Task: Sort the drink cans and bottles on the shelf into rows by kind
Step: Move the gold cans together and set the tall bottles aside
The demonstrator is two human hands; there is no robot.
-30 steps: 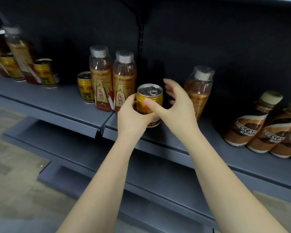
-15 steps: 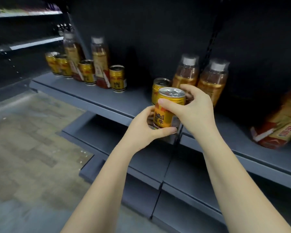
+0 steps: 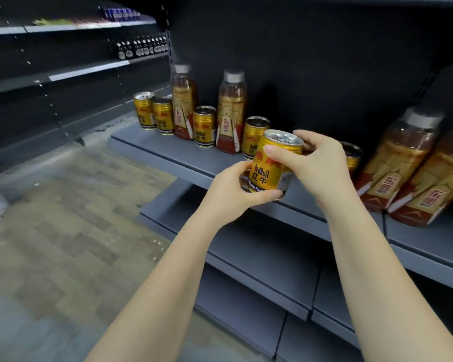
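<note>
Shifted leftward along the matte grey metal shelf (image 3: 168, 150), both hands carry the glossy gold Red Bull can (image 3: 273, 163): left hand (image 3: 230, 190) fingers cup its base, right hand (image 3: 317, 163) fingers clasp its ridged rim.

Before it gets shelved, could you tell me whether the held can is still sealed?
Sealed, apparently: the can in both hands shows its pull tab flat on an unbroken silver lid.
</note>
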